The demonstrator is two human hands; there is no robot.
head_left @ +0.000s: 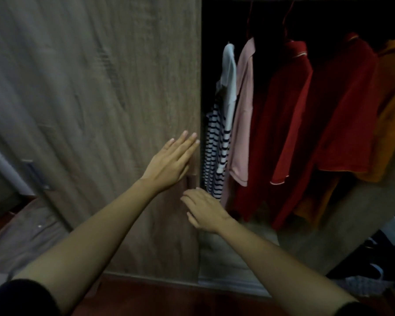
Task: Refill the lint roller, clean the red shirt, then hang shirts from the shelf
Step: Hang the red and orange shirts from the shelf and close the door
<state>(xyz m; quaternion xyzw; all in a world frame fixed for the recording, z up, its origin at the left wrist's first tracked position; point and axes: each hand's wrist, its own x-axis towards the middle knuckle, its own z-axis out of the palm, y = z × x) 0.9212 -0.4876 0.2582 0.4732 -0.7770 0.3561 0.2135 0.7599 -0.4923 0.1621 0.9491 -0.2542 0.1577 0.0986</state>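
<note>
dark wardrobe (217, 23): collared red shirts (290, 115) hanging

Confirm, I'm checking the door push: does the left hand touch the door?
Touching. Head view shows the left hand flat on the door, fingers at its edge.

wardrobe door (96, 99) blocks left, hanging shirts (292, 124) fill right

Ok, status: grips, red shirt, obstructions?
Left grip flat on wardrobe door. Right grip empty near its edge. Red shirts hanging inside. Door covers left side.
</note>
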